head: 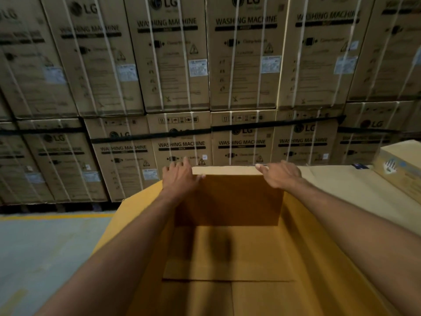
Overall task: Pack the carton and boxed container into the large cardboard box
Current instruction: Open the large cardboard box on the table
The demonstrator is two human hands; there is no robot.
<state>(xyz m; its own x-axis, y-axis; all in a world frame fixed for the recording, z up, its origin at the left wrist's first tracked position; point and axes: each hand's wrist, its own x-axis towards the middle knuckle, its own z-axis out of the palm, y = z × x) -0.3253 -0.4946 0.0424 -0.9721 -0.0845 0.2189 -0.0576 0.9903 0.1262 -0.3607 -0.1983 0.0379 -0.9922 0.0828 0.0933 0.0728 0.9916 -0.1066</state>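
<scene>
The large cardboard box stands open right in front of me, and I look down into its bare inside. Both my arms reach across it to the far flap. My left hand grips the far flap's top edge at its left corner. My right hand rests on the same edge at the right corner, fingers curled over it. A printed carton sits at the right edge of the view on a flat cardboard surface. I cannot make out the boxed container.
A wall of stacked, strapped washing machine boxes fills the background. Grey floor with a yellow line lies to the left. A flat cardboard-covered surface lies to the right of the box.
</scene>
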